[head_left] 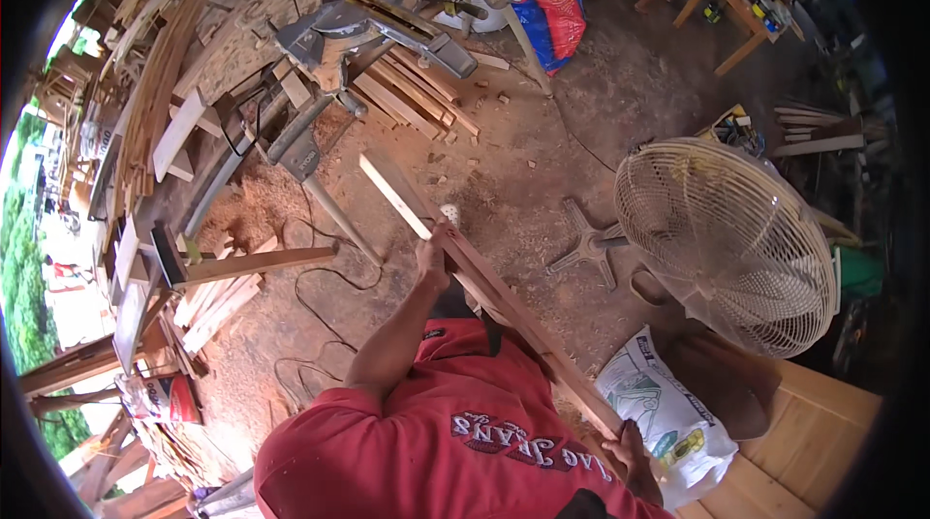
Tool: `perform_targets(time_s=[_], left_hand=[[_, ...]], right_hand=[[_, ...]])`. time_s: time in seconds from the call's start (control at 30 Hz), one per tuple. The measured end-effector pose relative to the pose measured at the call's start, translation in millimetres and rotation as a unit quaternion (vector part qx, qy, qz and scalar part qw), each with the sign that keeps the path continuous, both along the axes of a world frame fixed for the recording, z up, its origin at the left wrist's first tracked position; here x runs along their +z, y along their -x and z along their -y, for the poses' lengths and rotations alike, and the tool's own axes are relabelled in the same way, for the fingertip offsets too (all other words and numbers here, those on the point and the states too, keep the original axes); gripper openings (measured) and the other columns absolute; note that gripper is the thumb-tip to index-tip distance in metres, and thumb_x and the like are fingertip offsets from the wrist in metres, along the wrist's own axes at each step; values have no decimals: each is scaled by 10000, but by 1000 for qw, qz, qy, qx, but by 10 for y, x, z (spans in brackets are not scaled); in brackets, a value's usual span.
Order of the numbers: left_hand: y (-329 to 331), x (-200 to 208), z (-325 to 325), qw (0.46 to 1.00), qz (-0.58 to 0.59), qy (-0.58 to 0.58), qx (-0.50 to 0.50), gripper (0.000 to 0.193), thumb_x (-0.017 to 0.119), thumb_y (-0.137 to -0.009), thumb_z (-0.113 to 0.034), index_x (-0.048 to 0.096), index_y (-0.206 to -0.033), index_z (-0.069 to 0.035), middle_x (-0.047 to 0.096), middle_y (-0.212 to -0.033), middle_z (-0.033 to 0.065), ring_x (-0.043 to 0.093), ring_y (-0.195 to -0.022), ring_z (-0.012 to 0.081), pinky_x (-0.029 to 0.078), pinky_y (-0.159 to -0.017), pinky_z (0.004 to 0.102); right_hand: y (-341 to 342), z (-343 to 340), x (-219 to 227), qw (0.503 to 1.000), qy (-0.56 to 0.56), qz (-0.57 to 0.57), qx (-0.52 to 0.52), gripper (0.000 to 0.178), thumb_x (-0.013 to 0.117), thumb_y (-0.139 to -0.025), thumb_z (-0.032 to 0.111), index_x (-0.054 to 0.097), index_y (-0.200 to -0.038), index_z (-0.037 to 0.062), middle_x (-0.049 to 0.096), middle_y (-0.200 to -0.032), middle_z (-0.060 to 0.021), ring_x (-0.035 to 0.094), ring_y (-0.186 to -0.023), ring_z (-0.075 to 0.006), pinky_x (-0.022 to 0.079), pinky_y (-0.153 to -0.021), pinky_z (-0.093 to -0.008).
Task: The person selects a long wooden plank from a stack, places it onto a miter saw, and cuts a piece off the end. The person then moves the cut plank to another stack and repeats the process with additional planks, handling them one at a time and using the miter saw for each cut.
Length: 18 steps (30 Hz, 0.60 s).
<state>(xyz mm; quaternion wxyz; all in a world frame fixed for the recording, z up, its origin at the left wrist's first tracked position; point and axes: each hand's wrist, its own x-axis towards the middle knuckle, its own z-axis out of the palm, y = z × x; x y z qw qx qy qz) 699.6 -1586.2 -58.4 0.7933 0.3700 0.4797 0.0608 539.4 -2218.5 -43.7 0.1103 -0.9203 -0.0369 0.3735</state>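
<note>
A long, narrow wooden board [523,325] slants across the front of my red shirt, from upper left to lower right. My left hand [435,259] is closed around it near its far end, where a pale, brightly lit edge [392,194] sticks out past the fingers. Around the near end, at lower right, my right hand [630,451] is closed too. Whether this is one board or two laid together I cannot tell. Beneath its lower end lies a white printed sack [664,403].
A large pedestal fan [727,243] stands at right, its star-shaped base [589,245] nearby. Ahead is a miter saw [358,30] on a stand, with cut wood strips [412,93] below. Lumber [160,83] is stacked at left. A cord [334,272] snakes over the sawdust-covered floor.
</note>
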Motion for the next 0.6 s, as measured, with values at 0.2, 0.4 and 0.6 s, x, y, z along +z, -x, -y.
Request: perform_targets(time_s=[0.2, 0.4, 0.6], left_hand=[[-428, -1694, 24, 997, -6, 65, -42, 244, 614, -867, -289, 684, -975, -82, 627, -824, 34, 577, -625, 135, 464, -562, 266], [-1263, -2307, -802, 991, -37, 127, 0, 412, 716, -773, -327, 680, -1099, -76, 643, -995, 95, 611, -895, 239, 481, -754, 413], [-1712, -2222, -2059, 993, 16, 27, 111, 354, 656, -842, -358, 635, -1157, -199, 636, -992, 37, 606, -854, 160, 498, -699, 370]], right_hand=[[-225, -233, 608, 987, 24, -143, -75, 652, 886, -566, 417, 565, -944, -8, 610, -818, -131, 586, -749, -292, 474, -689, -413], [-671, -1224, 534, 998, 10, -56, 19, 391, 740, -809, 270, 573, -1049, 12, 643, -804, -176, 642, -671, -330, 521, -536, -397], [-2352, -3617, -186, 977, 34, -192, 81, 497, 465, -927, 379, 471, -1344, 108, 616, -1052, -287, 619, -868, -461, 510, -770, -460]])
